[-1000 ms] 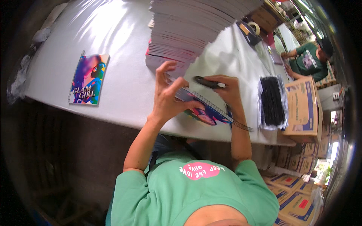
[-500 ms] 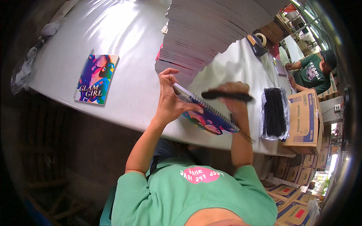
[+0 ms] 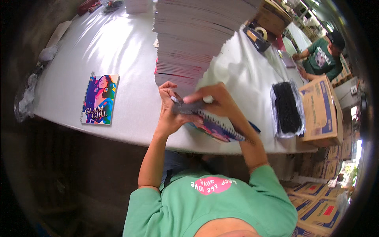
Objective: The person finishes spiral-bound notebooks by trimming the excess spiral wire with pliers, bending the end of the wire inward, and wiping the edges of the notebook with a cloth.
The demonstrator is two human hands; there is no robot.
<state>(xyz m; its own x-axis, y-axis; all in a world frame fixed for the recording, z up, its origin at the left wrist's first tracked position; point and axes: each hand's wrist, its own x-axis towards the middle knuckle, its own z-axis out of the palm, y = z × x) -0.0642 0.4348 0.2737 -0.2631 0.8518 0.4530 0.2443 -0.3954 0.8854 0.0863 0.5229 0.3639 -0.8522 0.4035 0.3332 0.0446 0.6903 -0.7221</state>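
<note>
A spiral notebook (image 3: 215,131) with a colourful cover is gripped in my left hand (image 3: 169,114), tilted above the table's front edge. Its spine coil faces up, and the wire runs past the right end of the notebook. My right hand (image 3: 217,98) is closed on a dark tool (image 3: 190,106), smeared by motion, at the coil's left end beside my left fingers. Blur hides the tool's exact kind. A second spiral notebook (image 3: 99,99), with a similar bright cover, lies flat on the table to the left.
A tall stack of paper blocks (image 3: 189,43) rises just beyond my hands on the white table (image 3: 130,114). To the right are a plastic-lined bundle of black coils (image 3: 287,108), a cardboard carton (image 3: 319,108) and a tape dispenser (image 3: 257,37). A co-worker (image 3: 325,59) sits at the far right.
My right hand has brought the dark tool leftward along the coil to its left end, close to my left fingers. My left hand still holds the notebook. The whole view has shifted slightly.
</note>
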